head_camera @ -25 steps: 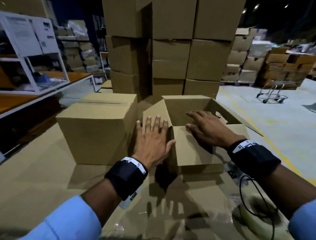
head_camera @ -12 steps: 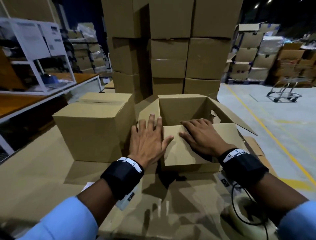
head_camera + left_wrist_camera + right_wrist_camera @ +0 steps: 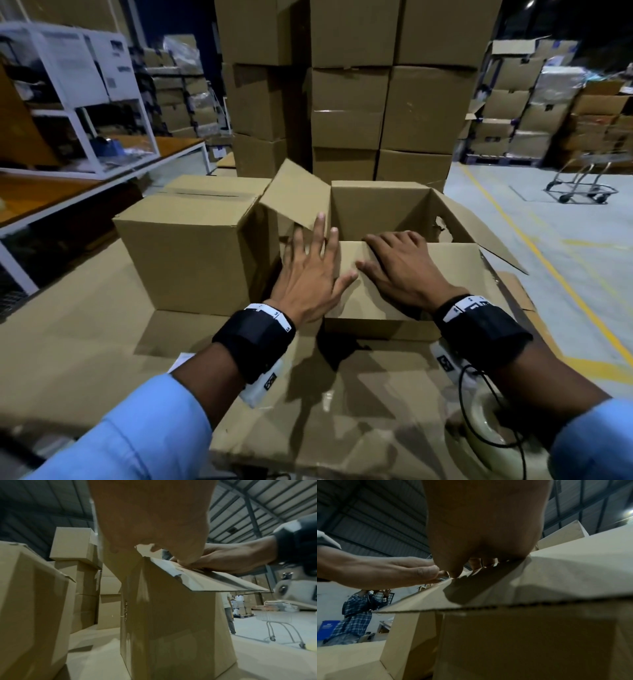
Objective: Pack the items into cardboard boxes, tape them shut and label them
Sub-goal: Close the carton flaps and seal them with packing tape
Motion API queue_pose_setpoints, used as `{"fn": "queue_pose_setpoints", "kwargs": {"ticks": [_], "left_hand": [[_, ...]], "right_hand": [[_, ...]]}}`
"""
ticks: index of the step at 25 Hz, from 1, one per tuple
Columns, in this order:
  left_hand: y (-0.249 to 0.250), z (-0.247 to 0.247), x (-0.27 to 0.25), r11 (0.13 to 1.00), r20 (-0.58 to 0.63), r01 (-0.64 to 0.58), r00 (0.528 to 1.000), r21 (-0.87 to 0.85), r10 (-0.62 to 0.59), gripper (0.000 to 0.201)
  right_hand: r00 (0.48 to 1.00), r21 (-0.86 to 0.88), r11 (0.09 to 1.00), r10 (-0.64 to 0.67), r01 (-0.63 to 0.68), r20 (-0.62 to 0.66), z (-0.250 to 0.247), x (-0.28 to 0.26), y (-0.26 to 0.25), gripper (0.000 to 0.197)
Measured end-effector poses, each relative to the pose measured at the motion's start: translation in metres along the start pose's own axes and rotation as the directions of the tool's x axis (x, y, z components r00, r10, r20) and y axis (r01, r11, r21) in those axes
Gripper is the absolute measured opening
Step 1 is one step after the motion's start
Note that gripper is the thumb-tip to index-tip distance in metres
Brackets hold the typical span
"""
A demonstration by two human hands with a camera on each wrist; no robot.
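On the far left a white shelf frame [image 3: 85,102] stands on a side table [image 3: 102,171]. On the cardboard-covered bench [image 3: 68,342], a closed box [image 3: 185,253] sits to the left, just beside the open box [image 3: 376,212] that is being shut. The open box's left flap [image 3: 294,198] stands tilted upward, and the left hand [image 3: 308,274] is flat with fingers straight and spread, its fingertips [image 3: 320,219] against that flap and its thumb over the corner of the near flap [image 3: 428,274]. In the left wrist view the same hand [image 3: 150,520] hangs over the box's corner. The near flap lies folded down across the opening, and the right hand [image 3: 400,270] lies palm down on it, fingers bent over its far edge; the right wrist view shows the palm [image 3: 484,520] resting on the cardboard. The two thumbs nearly meet. The right flap [image 3: 479,236] juts outward, open. What is inside the box cannot be seen. A tall stack [image 3: 349,85] of boxes rises behind. Near the right forearm, a tape roll [image 3: 486,421] rests on the bench. Far right, a trolley [image 3: 579,181] stands on the floor.
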State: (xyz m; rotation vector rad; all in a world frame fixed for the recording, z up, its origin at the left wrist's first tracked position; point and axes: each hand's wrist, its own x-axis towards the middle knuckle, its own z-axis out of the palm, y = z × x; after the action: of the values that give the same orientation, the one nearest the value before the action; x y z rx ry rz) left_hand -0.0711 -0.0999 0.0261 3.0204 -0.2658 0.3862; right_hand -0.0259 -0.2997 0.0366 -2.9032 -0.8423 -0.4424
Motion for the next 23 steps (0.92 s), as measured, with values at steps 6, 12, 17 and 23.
{"fn": "queue_pose_setpoints", "kwargs": {"ticks": [6, 12, 17, 23], "left_hand": [[0.007, -0.005, 0.016, 0.964, -0.083, -0.265, 0.961, 0.018, 0.265, 0.093], [0.013, 0.001, 0.026, 0.934, -0.147, -0.356, 0.925, -0.024, 0.349, 0.097], [0.016, 0.008, 0.029, 0.951, -0.005, -0.293, 0.955, 0.099, 0.295, 0.083], [0.021, 0.002, 0.024, 0.955, 0.047, -0.256, 0.967, 0.149, 0.251, 0.096]], "right_hand": [[0.996, 0.079, 0.995, -0.052, 0.058, -0.073, 0.006, -0.001, 0.006, 0.064], [0.933, 0.269, 0.961, 0.038, 0.065, -0.359, 0.008, -0.012, 0.016, 0.064], [0.928, 0.211, 0.977, 0.053, 0.028, -0.369, 0.005, -0.022, 0.029, 0.059], [0.965, 0.090, 0.996, 0.005, 0.020, -0.261, 0.004, -0.038, 0.052, 0.060]]}}
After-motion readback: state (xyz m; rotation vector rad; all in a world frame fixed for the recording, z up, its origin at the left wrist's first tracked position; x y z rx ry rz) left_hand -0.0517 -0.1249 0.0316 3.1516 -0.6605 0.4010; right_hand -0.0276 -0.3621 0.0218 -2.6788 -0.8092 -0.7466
